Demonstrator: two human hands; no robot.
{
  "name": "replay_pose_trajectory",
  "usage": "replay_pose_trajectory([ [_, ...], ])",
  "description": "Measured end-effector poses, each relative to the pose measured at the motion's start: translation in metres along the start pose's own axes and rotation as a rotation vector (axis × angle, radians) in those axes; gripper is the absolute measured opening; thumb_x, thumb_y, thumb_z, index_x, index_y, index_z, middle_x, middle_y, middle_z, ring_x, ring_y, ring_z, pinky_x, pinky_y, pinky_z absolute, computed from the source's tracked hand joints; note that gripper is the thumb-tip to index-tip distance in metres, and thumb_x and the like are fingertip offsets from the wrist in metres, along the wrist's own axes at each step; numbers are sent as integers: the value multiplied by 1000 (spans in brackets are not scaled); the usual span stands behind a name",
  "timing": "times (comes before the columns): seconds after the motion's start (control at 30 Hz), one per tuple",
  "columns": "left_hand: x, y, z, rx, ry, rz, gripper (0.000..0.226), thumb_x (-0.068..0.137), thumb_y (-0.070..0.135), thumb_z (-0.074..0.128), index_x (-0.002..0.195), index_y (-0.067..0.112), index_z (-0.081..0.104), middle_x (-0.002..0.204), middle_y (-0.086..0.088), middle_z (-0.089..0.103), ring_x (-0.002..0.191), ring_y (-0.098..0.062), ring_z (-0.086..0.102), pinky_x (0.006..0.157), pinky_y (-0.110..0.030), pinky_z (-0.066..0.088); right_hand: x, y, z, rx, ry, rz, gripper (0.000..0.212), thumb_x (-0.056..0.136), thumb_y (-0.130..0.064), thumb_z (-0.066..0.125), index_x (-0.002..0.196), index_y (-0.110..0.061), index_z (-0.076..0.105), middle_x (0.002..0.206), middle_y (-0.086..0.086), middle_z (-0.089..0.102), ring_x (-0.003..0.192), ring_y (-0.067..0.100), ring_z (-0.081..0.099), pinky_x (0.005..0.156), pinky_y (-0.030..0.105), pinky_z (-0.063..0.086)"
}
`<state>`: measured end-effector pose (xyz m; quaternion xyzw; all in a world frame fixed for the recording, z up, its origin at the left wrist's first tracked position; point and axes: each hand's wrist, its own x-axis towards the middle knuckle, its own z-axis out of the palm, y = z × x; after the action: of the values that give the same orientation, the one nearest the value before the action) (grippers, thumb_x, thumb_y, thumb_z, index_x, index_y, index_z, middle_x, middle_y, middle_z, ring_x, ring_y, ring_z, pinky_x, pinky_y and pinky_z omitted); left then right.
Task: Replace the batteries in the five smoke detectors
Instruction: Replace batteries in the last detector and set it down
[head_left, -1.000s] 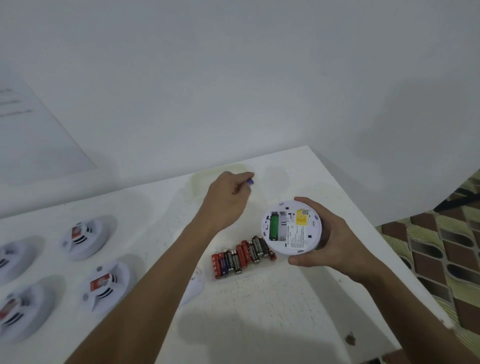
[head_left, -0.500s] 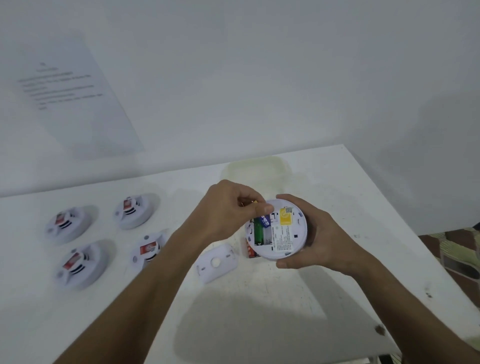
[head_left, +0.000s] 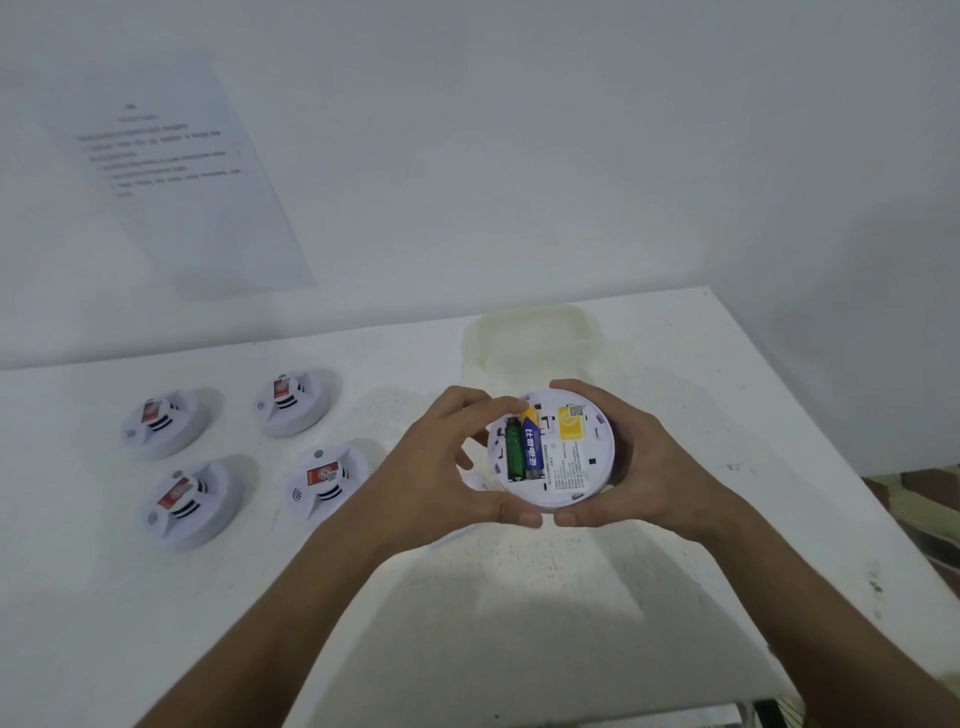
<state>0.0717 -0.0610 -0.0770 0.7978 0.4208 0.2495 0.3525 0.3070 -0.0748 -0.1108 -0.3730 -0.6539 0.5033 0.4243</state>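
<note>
held detector (head_left: 563, 453): white round, back up, compartment open
batteries: green one (head_left: 514, 451) and blue-yellow one (head_left: 532, 446) side by side inside
other four detectors (head_left: 167, 422) (head_left: 291, 402) (head_left: 188, 503) (head_left: 326, 480): face up, left on surface

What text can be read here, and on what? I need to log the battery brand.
Blue battery: white Chinese characters, too blurred to quote.
Held smoke detector: fine print and a yellow sticker with a code, unreadable.
Sheet of paper on the wall: printed lines, blurred.
Red labels on the four detectors: unreadable.

Plain indoor test station: white tabletop (head_left: 519, 623) against bare white wall (head_left: 571, 130); printed instruction sheet (head_left: 171, 171) taped upper left; patterned floor (head_left: 930, 499) at right edge.
</note>
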Motion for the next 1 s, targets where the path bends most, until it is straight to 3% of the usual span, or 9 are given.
replay_pose_trajectory([
  [0.17,-6,-6,-3,44,-20,31,81,58,60,79,127,61,36,119,24,43,107,6,48,75,-8,51,3,1,8,-17,-11,28,94,60,-1,93,141,-19,49,130,-7,63,125,20,58,89,24,56],
  [0.33,-12,-8,-9,-21,14,16,71,55,54,79,118,57,46,117,21,44,104,8,50,70,-6,49,6,1,15,-36,-7,34,94,59,-7,94,140,-23,49,129,-11,63,125,16,58,88,22,56],
  [0.53,-18,-11,-5,-32,2,16,69,59,55,74,121,55,43,118,20,40,105,6,48,73,-5,48,6,4,16,-36,-36,57,94,58,-2,94,140,-20,50,126,-9,65,123,17,59,85,23,56],
  [0.7,-19,-15,1,-70,42,59,55,64,47,76,114,55,54,123,17,38,99,7,52,74,-5,46,8,4,15,-15,-42,53,94,58,0,92,140,-21,50,129,-8,64,124,19,59,86,26,58],
  [0.87,-23,-32,4,-125,70,28,69,66,52,81,127,55,50,124,19,44,107,3,53,75,-9,50,14,3,12,-81,-73,68,95,58,-3,94,139,-24,51,127,-12,64,121,13,60,85,22,57],
  [0.93,-26,-46,3,-122,118,-46,81,67,48,85,134,56,41,123,18,47,102,1,56,73,-12,52,10,7,7,-55,-46,76,97,57,2,94,140,-22,50,129,-9,64,122,15,60,87,25,57],
  [1.0,-32,-63,2,25,153,-181,84,70,47,83,138,54,34,121,16,46,96,3,56,67,-12,50,6,10,-1,-20,-15,80,99,55,3,94,140,-23,50,130,-6,65,122,18,61,87,29,59],
])
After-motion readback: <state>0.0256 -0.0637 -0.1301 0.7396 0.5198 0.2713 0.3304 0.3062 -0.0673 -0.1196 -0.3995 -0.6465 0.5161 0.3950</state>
